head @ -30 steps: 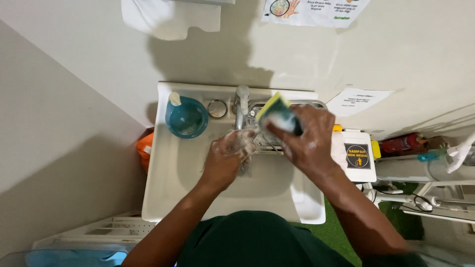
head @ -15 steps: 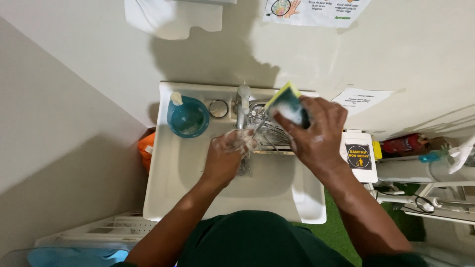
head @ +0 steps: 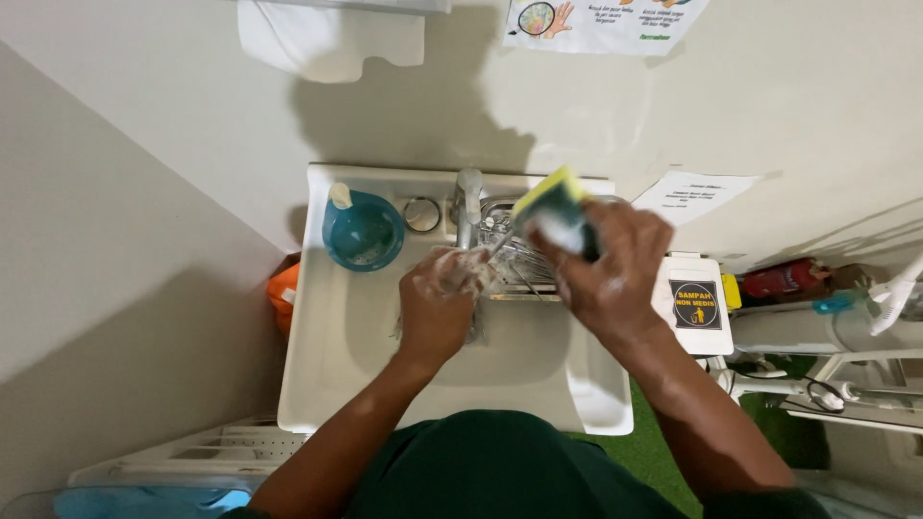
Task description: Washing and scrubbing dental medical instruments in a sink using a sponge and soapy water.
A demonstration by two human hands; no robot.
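Observation:
My left hand [head: 437,309] is soapy and closed around a small wet item over the basin of the white sink [head: 312,384], just below the metal faucet [head: 468,197]. A thin metal stem [head: 497,246] pokes out of it toward my right hand; what the item is cannot be told. My right hand [head: 620,284] grips a yellow and dark green sponge [head: 550,207], held above a wire rack [head: 524,271] at the sink's back right. The two hands are a little apart.
A blue cup [head: 362,231] stands on the sink's back left corner, beside a round metal ring [head: 421,213]. Right of the sink are a white bin lid with a black and yellow sticker [head: 697,306] and a red bottle [head: 774,281]. An orange thing [head: 282,293] lies left of the sink.
My right hand has lifted the sponge up and slightly right, away from my left hand. My left hand has stayed under the faucet.

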